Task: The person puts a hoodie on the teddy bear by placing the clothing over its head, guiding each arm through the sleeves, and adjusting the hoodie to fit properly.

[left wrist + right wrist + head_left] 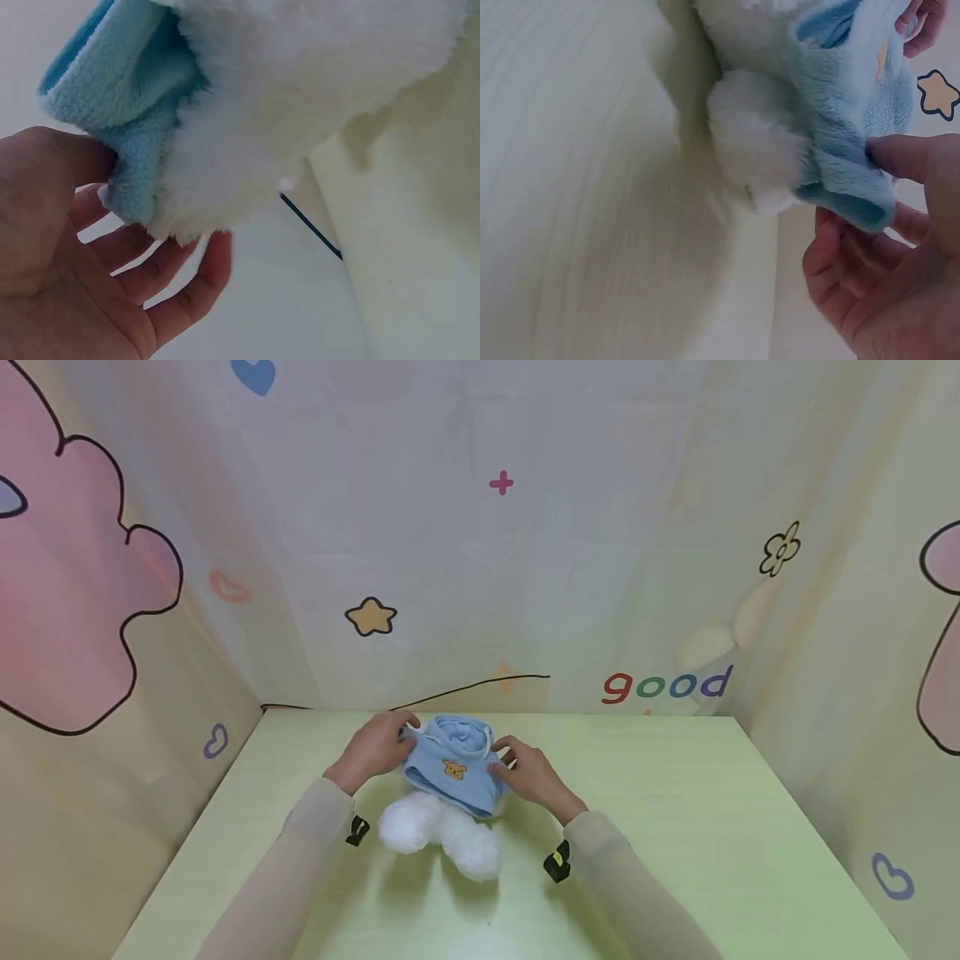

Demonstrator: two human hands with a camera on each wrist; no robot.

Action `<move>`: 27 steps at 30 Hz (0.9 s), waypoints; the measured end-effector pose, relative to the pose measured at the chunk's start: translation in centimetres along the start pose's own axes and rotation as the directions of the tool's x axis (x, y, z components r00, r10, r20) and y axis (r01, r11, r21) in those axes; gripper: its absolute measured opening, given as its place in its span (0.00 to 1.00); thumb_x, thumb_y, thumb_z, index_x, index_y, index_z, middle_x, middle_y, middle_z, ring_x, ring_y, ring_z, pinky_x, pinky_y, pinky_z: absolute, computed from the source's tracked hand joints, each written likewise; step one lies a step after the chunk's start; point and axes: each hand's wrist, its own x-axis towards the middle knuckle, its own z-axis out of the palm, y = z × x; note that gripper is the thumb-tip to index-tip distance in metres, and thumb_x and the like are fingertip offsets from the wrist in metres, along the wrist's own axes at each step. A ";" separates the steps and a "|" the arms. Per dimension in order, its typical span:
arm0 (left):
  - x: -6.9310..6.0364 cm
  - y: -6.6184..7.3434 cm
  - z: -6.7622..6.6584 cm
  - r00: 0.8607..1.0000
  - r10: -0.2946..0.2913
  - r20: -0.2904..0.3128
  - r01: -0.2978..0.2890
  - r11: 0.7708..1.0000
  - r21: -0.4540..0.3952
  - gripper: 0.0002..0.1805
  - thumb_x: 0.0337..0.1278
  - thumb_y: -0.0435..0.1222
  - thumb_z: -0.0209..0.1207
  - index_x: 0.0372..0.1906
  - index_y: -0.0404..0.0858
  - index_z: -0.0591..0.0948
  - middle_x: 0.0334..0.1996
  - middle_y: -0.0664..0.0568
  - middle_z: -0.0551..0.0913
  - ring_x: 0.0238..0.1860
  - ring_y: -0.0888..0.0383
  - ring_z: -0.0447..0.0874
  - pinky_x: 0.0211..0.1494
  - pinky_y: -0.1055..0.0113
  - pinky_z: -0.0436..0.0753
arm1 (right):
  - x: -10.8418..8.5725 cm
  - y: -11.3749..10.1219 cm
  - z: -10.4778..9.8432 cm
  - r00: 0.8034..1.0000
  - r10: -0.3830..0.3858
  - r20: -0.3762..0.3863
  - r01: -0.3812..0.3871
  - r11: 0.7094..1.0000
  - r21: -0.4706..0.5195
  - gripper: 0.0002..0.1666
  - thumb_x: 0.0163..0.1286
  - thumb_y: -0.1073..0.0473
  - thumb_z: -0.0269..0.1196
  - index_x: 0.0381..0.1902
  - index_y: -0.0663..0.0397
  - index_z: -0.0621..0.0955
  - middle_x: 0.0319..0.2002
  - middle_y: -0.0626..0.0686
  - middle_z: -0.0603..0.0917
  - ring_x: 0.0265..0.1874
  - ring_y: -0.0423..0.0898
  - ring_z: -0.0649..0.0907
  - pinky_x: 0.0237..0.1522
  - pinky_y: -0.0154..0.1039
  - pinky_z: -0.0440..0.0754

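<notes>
A white fluffy plush toy [411, 823] is on the table, its two rounded legs toward me. Over its upper part lies a small light-blue hoodie [442, 781] with a bear patch on the front; the toy's head does not show. My left hand [378, 743] pinches the hoodie's left side, and in the left wrist view the thumb presses blue fabric [135, 161] beside the white fur. On the other side my right hand [531, 772] pinches a sleeve [847, 191] between thumb and fingers.
The pale green table [660, 827] extends on both sides of the toy. Behind it hangs a printed curtain [570, 568], with more printed cloth at left and right. Black wrist straps [558, 862] show beside the sleeves.
</notes>
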 end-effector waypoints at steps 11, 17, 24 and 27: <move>-0.8 -3.6 0.4 0.999 -0.031 0.025 0.034 0.990 -0.138 0.17 0.69 0.40 0.55 0.55 0.34 0.79 0.45 0.38 0.85 0.23 0.59 0.81 0.29 0.67 0.79 | -0.4 -0.1 1.4 0.979 0.163 0.126 -0.187 0.958 0.217 0.29 0.69 0.45 0.62 0.63 0.50 0.72 0.56 0.59 0.78 0.42 0.49 0.83 0.37 0.44 0.85; -1.0 -4.0 0.4 1.000 -0.022 -0.006 0.021 0.987 -0.162 0.16 0.68 0.40 0.56 0.53 0.34 0.80 0.43 0.39 0.85 0.24 0.59 0.80 0.28 0.67 0.78 | -0.3 -0.1 2.0 0.964 0.152 0.218 -0.228 0.894 0.385 0.29 0.68 0.48 0.63 0.64 0.52 0.72 0.57 0.57 0.79 0.46 0.47 0.82 0.39 0.43 0.84; -1.1 -3.8 1.0 0.999 -0.037 -0.040 0.028 0.977 -0.211 0.16 0.68 0.39 0.57 0.53 0.33 0.80 0.42 0.39 0.85 0.25 0.59 0.80 0.28 0.68 0.77 | -0.3 -0.6 1.5 0.984 0.150 0.097 -0.173 0.933 0.315 0.22 0.68 0.53 0.64 0.57 0.54 0.78 0.47 0.54 0.84 0.39 0.44 0.82 0.35 0.38 0.82; -0.9 -3.7 1.6 0.996 -0.032 -0.078 0.014 0.972 -0.233 0.16 0.68 0.39 0.57 0.53 0.34 0.81 0.42 0.40 0.85 0.26 0.59 0.79 0.30 0.67 0.77 | -0.4 -0.8 0.6 0.987 0.156 0.043 -0.162 0.948 0.273 0.20 0.68 0.52 0.64 0.55 0.52 0.80 0.44 0.54 0.85 0.35 0.44 0.82 0.33 0.37 0.80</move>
